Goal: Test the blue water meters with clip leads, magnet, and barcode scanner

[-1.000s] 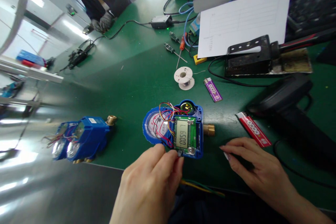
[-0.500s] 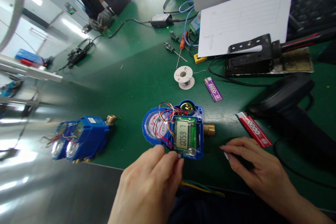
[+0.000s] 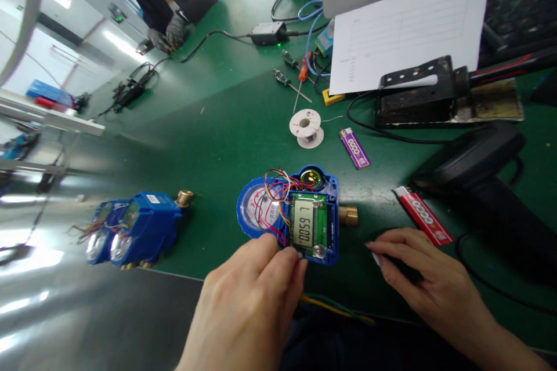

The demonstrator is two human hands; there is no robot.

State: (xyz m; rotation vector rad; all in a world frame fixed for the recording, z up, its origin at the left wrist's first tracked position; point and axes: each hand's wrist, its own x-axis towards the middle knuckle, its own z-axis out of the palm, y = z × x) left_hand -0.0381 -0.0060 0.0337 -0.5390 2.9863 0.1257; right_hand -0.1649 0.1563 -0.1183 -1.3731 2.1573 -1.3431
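Observation:
An opened blue water meter (image 3: 334,197) lies on the green table, its brass threaded fitting (image 3: 350,215) pointing right. Inside the housing sits a green circuit board with a lit display (image 3: 301,224); thin coloured wires (image 3: 278,185) loop over the round dial window. My left hand (image 3: 248,295) is closed at the near edge of the meter, below the display, with the fingertips pinched together; what they hold is hidden. Yellow and green wires (image 3: 339,308) emerge beside that hand. To the right of the meter my right hand (image 3: 429,278) rests on the table, fingers loosely bent and slightly apart, holding nothing.
Two more blue meters (image 3: 152,220) stand at left. Beyond the work are a solder spool (image 3: 305,124), a purple lighter (image 3: 354,148), screwdrivers (image 3: 285,81) and paper (image 3: 409,35). A red lighter (image 3: 429,217) and black scanner (image 3: 478,168) lie right. A co-worker's gloved hands (image 3: 169,35) are far left.
My left hand has shifted slightly right and up against the meter's near edge, covering the small dark part seen at its fingertips before. My right hand stays put.

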